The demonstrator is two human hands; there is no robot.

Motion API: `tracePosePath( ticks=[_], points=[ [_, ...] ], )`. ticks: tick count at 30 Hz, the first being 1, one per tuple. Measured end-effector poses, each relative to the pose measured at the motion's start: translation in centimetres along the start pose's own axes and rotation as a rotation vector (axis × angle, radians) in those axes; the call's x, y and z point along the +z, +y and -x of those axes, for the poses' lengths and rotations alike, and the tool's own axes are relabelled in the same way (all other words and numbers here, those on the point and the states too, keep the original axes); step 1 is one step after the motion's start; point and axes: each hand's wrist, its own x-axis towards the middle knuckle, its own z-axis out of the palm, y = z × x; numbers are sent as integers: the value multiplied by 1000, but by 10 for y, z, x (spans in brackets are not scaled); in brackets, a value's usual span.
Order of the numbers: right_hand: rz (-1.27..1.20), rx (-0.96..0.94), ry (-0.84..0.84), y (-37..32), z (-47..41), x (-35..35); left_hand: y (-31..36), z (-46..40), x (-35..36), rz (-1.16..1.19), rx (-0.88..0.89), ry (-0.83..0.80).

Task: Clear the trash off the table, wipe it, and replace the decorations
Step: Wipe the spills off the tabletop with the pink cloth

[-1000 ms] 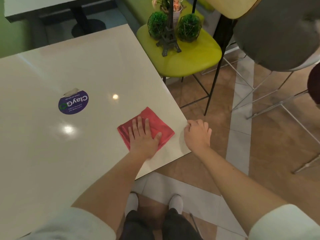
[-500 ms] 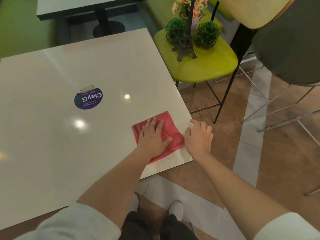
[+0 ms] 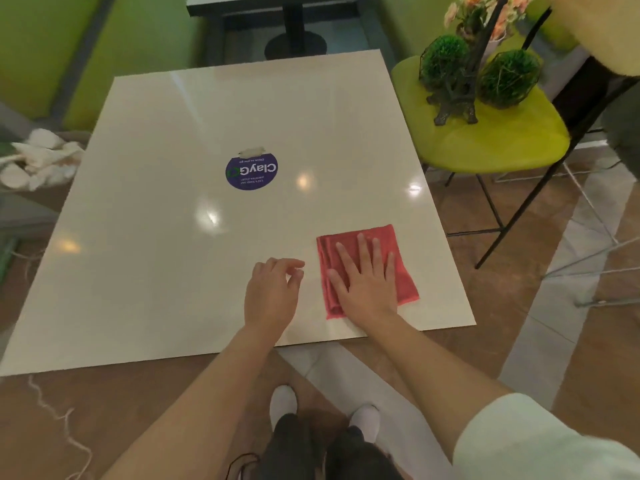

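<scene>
1. Low and right of centre in the frame, the right hand [image 3: 365,285] lies flat on the red cloth [image 3: 367,270], fingers straight and slightly spread, palm down, pressing the cloth to the table [image 3: 166,271].
2. Its forearm runs down to the lower right corner, where a white sleeve [image 3: 540,441] covers the upper arm.
3. Just left of the cloth, the left hand [image 3: 272,294] hovers or rests over the bare tabletop, fingers loosely curled with thumb and forefinger near each other, holding nothing; I cannot tell whether it touches the surface.
4. The cloth is folded into a rough square near the table's lower right corner, lying wholly on the top.
5. At the table's middle sits a round purple sticker [image 3: 251,172].
6. Upper right, a green chair [image 3: 502,140] carries the decorations: two green balls [image 3: 509,77], a dark tower model [image 3: 455,102] and flowers [image 3: 474,12].
7. Crumpled white trash [image 3: 38,161] lies at the left edge of the frame, off the table.
</scene>
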Motion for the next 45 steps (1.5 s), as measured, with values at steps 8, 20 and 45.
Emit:
tracePosePath(
  ticks=[8, 20, 45],
  points=[
    [-15, -193, -8, -5, 20, 9, -25, 11, -10, -44, -81, -10],
    [31, 72, 69, -39, 37, 17, -77, 29, -45, -162, -35, 11],
    [72, -42, -30, -81, 69, 36, -69, 42, -27, -220, 119, -15]
  ],
)
